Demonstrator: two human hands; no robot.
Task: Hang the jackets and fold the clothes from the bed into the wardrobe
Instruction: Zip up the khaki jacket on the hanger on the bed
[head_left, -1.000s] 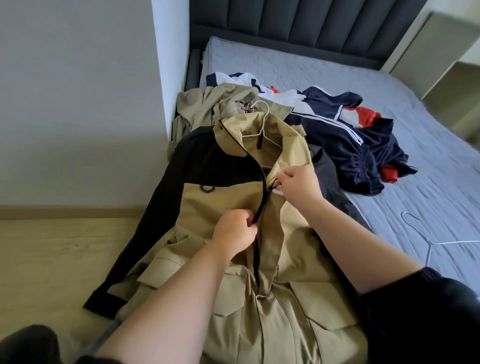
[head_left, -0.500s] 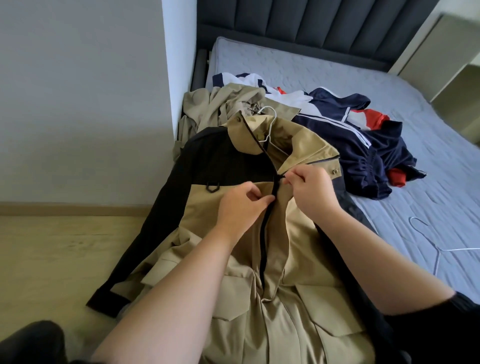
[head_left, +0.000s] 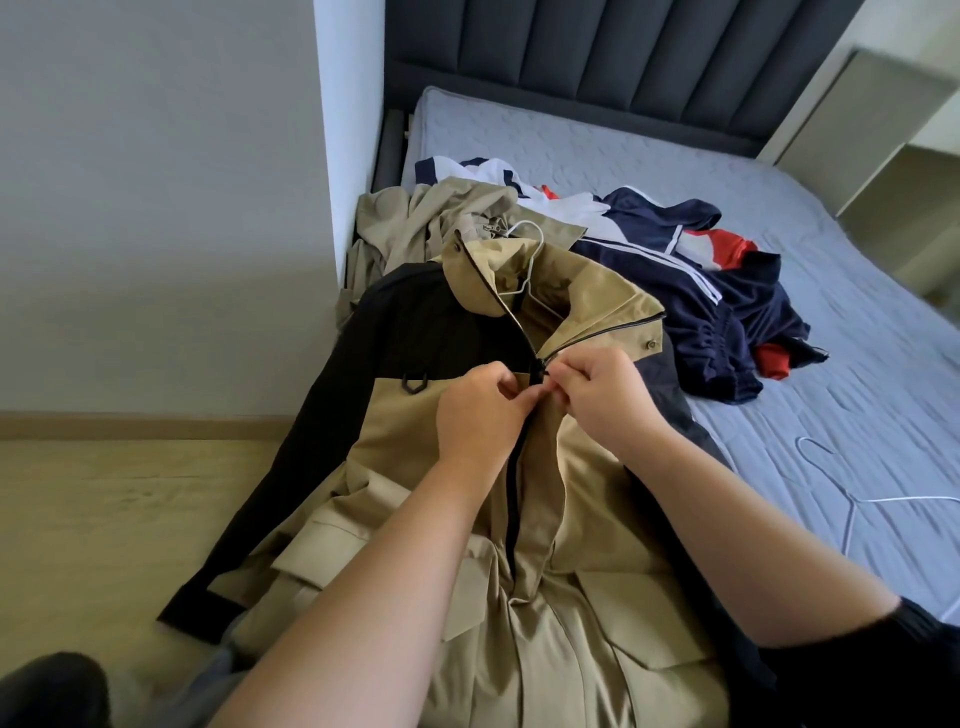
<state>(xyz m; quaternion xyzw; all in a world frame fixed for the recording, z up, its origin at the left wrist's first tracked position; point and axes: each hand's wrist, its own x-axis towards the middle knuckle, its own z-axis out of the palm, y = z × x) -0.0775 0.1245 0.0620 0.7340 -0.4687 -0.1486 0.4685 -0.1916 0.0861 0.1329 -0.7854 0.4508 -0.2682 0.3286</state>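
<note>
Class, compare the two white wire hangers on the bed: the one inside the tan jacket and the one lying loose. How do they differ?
The hanger in the tan jacket is mostly covered, only its hook and neck showing at the collar; the loose hanger lies bare on the grey mattress. The first sits by the person's hands, the second off to the right, partly cut off by the picture's edge. Both are thin white wire.

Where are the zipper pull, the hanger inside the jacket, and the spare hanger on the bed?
Zipper pull (head_left: 542, 364): head view, top of the closed zip between the hands.
Hanger in jacket (head_left: 530, 244): head view, wire hook above the collar.
Spare hanger (head_left: 852, 501): head view, wire neck on the sheet.
</note>
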